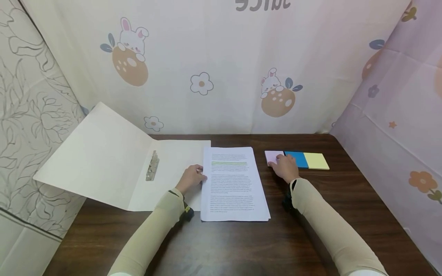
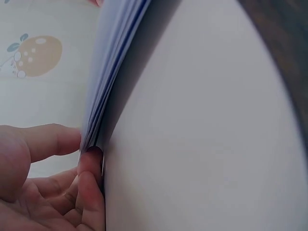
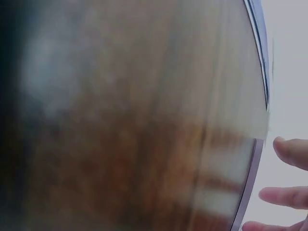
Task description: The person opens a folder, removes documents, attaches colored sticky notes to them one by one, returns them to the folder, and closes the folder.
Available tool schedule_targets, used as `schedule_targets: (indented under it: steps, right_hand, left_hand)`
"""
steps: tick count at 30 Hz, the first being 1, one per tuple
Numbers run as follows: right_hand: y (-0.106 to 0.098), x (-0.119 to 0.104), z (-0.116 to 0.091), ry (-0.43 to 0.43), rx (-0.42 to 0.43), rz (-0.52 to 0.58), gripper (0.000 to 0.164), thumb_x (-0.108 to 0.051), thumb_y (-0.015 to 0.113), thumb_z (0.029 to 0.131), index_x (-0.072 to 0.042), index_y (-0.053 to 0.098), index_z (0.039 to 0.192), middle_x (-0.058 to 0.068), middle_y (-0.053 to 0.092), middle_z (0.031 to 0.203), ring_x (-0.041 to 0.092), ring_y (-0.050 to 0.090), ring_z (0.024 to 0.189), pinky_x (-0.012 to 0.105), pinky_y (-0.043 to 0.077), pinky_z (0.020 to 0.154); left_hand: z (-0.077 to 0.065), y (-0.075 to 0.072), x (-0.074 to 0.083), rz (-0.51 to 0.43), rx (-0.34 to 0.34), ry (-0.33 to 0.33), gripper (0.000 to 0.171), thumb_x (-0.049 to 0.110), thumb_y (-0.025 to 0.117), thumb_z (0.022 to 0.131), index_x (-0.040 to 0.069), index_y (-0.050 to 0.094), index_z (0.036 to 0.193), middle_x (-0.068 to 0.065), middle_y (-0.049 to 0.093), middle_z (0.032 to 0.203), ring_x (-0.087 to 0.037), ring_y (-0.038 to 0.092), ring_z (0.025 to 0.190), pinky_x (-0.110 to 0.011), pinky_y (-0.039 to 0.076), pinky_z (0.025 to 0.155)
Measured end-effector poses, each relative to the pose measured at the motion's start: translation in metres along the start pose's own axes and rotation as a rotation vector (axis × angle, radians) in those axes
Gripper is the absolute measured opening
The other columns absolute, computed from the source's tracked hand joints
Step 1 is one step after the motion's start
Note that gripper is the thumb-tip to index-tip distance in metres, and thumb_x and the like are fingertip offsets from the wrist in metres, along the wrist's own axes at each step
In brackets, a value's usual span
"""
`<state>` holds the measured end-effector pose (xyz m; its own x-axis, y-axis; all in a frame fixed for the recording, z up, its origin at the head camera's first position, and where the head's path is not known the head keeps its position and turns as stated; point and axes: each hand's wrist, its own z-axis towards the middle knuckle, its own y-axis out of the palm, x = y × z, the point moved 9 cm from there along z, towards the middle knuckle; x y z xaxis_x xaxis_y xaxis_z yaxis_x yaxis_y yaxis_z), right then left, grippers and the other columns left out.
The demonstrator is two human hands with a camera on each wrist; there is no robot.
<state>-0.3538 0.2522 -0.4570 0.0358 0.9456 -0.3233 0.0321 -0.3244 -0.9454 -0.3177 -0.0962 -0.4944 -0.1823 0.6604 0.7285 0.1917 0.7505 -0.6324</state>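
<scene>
A stack of printed papers [image 1: 235, 188] with a green highlighted line near its top overlaps the right part of an opened white folder [image 1: 172, 153]. My left hand [image 1: 192, 178] pinches the stack's left edge; the left wrist view shows the thumb on top of the sheets [image 2: 113, 62] and fingertips tucked under them. Over at the right, my right hand [image 1: 286, 168] is close over the purple sticky note pad [image 1: 272, 155], its fingers [image 3: 284, 196] apart and holding nothing. A blue pad [image 1: 299, 160] and a yellow pad [image 1: 317, 161] sit in line beside the purple one.
A metal clip [image 1: 152, 166] is fixed near the folder's spine. The folder's cover [image 1: 96, 161] stands tilted up on the left, near the side curtain. Everything lies on a dark wooden table [image 1: 235, 249], with a patterned curtain [image 1: 224, 46] behind.
</scene>
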Motion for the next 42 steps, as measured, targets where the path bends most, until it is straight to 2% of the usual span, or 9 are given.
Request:
schedule_targets:
  steps: [8, 12, 18, 24, 27, 31, 37, 42]
  right_hand:
    - [-0.001, 0.004, 0.008, 0.076, -0.056, -0.054, 0.054, -0.038, 0.058, 0.095, 0.012, 0.058, 0.116, 0.035, 0.058, 0.111, 0.047, 0.053, 0.102, 0.055, 0.051, 0.079]
    - [-0.001, 0.006, 0.011, 0.109, -0.076, -0.07, 0.058, -0.04, 0.06, 0.094, 0.014, 0.058, 0.116, 0.038, 0.056, 0.112, 0.046, 0.054, 0.102, 0.053, 0.052, 0.073]
    - [-0.002, 0.008, 0.013, 0.143, -0.076, -0.044, 0.058, -0.04, 0.066, 0.09, 0.014, 0.061, 0.108, 0.032, 0.061, 0.096, 0.036, 0.056, 0.083, 0.041, 0.049, 0.056]
    - [-0.003, 0.012, 0.016, 0.176, -0.091, -0.013, 0.071, -0.043, 0.072, 0.084, 0.015, 0.052, 0.119, 0.034, 0.06, 0.108, 0.038, 0.057, 0.089, 0.042, 0.05, 0.064]
    - [-0.004, 0.014, 0.018, 0.18, -0.094, 0.007, 0.074, -0.044, 0.075, 0.08, 0.017, 0.054, 0.117, 0.032, 0.063, 0.103, 0.033, 0.056, 0.082, 0.038, 0.05, 0.06]
    - [-0.005, 0.018, 0.017, 0.178, -0.122, 0.041, 0.069, -0.043, 0.075, 0.08, 0.017, 0.06, 0.111, 0.026, 0.065, 0.096, 0.029, 0.054, 0.077, 0.033, 0.046, 0.059]
    - [-0.002, 0.026, 0.017, 0.215, -0.151, 0.118, 0.066, -0.037, 0.076, 0.082, 0.017, 0.06, 0.115, 0.026, 0.064, 0.102, 0.028, 0.053, 0.081, 0.033, 0.045, 0.062]
    - [-0.003, 0.031, 0.017, 0.248, -0.145, 0.182, 0.061, -0.033, 0.077, 0.082, 0.017, 0.06, 0.114, 0.019, 0.061, 0.087, 0.027, 0.052, 0.076, 0.032, 0.042, 0.059]
  left_hand:
    - [-0.001, -0.001, 0.001, 0.006, 0.0, -0.008, 0.046, 0.013, 0.068, 0.088, 0.001, 0.056, 0.13, -0.012, 0.068, 0.101, -0.02, 0.062, 0.082, -0.03, 0.048, 0.075]
    - [-0.001, -0.001, -0.001, 0.001, -0.004, -0.016, 0.048, 0.013, 0.069, 0.087, 0.002, 0.055, 0.131, -0.011, 0.068, 0.099, -0.02, 0.061, 0.082, -0.03, 0.046, 0.074]
    - [-0.001, 0.0, -0.004, 0.003, -0.009, -0.019, 0.05, 0.014, 0.07, 0.086, 0.003, 0.055, 0.132, -0.01, 0.066, 0.093, -0.019, 0.059, 0.077, -0.026, 0.043, 0.069]
    - [0.001, 0.0, -0.005, 0.006, -0.004, -0.014, 0.05, 0.013, 0.071, 0.086, 0.003, 0.055, 0.132, -0.009, 0.066, 0.092, -0.018, 0.058, 0.076, -0.025, 0.041, 0.067]
    - [0.001, -0.001, -0.004, 0.007, -0.004, -0.009, 0.049, 0.013, 0.071, 0.086, 0.003, 0.055, 0.131, -0.009, 0.066, 0.091, -0.018, 0.058, 0.076, -0.025, 0.041, 0.066]
    - [0.001, -0.001, -0.004, 0.008, -0.006, -0.012, 0.049, 0.014, 0.071, 0.085, 0.003, 0.055, 0.131, -0.009, 0.066, 0.092, -0.018, 0.059, 0.077, -0.025, 0.042, 0.067]
    - [0.001, 0.0, -0.005, 0.006, -0.014, -0.015, 0.049, 0.013, 0.07, 0.085, 0.002, 0.055, 0.131, -0.01, 0.066, 0.092, -0.019, 0.059, 0.077, -0.024, 0.042, 0.066]
    - [0.0, 0.0, -0.004, -0.003, -0.018, -0.017, 0.05, 0.013, 0.071, 0.085, 0.002, 0.055, 0.132, -0.01, 0.066, 0.092, -0.018, 0.058, 0.076, -0.024, 0.041, 0.065]
